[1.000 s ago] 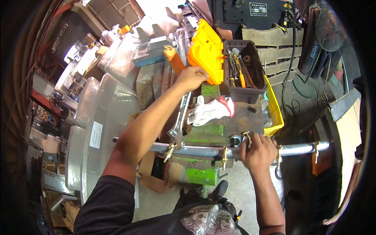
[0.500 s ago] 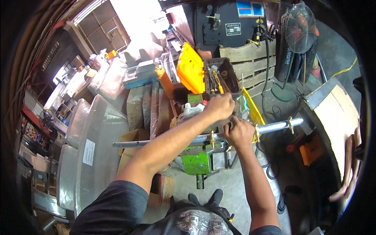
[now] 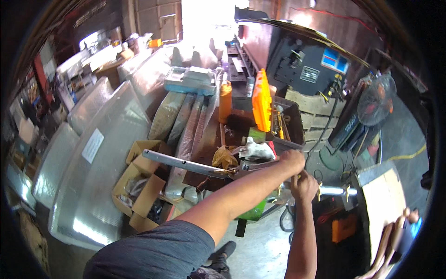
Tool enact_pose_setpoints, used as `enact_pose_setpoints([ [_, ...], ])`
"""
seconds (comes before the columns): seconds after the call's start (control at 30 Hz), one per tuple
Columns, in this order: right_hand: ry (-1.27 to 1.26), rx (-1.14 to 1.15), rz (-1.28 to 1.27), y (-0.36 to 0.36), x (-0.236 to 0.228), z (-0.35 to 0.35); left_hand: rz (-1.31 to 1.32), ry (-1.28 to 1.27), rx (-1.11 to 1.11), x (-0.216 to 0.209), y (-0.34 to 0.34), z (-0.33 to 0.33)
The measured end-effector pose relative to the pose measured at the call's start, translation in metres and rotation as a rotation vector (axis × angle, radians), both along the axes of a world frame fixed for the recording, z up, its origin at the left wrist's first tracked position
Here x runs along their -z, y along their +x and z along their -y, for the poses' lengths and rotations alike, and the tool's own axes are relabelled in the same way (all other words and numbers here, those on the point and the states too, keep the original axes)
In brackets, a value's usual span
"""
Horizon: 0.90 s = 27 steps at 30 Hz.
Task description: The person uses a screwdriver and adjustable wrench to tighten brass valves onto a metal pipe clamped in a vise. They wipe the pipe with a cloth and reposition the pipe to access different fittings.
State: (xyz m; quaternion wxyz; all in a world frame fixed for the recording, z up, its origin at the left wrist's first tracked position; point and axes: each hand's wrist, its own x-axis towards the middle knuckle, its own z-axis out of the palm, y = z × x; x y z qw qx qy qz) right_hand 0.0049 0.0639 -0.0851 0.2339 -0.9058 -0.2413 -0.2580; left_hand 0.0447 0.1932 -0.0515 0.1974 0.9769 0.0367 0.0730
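A grey metal pipe (image 3: 186, 164) lies crosswise in front of me, its left end free and its right part carrying brass fittings (image 3: 347, 192). My left hand (image 3: 292, 161) is closed in a fist just above the pipe's right half. Close against it, slightly nearer to me, my right hand (image 3: 304, 187) has its fingers curled closed. Whatever the two hands grip is hidden by the fingers. Beneath my left forearm a green metal stand (image 3: 253, 212) shows in part. A white glove or cloth (image 3: 256, 149) lies just beyond the pipe.
Beyond my hands stands a black toolbox (image 3: 292, 114) with tools, beside an orange-yellow lid (image 3: 262, 102). An orange bottle (image 3: 225, 103) is further left. An open cardboard box (image 3: 147, 186) and wrapped panels (image 3: 100, 162) stand left. Another person's arms (image 3: 390, 242) reach in at right.
The view has swung left, so the scene sits further right and the cardboard box shows more fully. Both hands stay closed together near the pipe's right half.
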Motion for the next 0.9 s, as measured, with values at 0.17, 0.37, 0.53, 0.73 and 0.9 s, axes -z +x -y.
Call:
enact_pose_setpoints([
  [0.17, 0.034, -0.078, 0.058, 0.005, 0.004, 0.010, 0.051, -0.116, -0.034, 0.009, 0.006, 0.013],
  [0.37, 0.013, -0.179, 0.079, 0.012, 0.009, 0.010, 0.069, -0.157, -0.060, 0.009, 0.004, 0.015],
  [0.53, -0.004, -0.188, 0.120, 0.017, 0.012, 0.016, 0.087, -0.168, -0.047, 0.001, 0.000, 0.021],
  [0.73, -0.029, -0.226, 0.213, 0.032, 0.030, 0.026, 0.112, -0.048, 0.099, -0.001, -0.013, 0.025],
  [0.9, -0.165, -0.223, 0.292, 0.047, 0.048, 0.057, 0.180, 0.028, 0.156, -0.015, -0.060, 0.052],
])
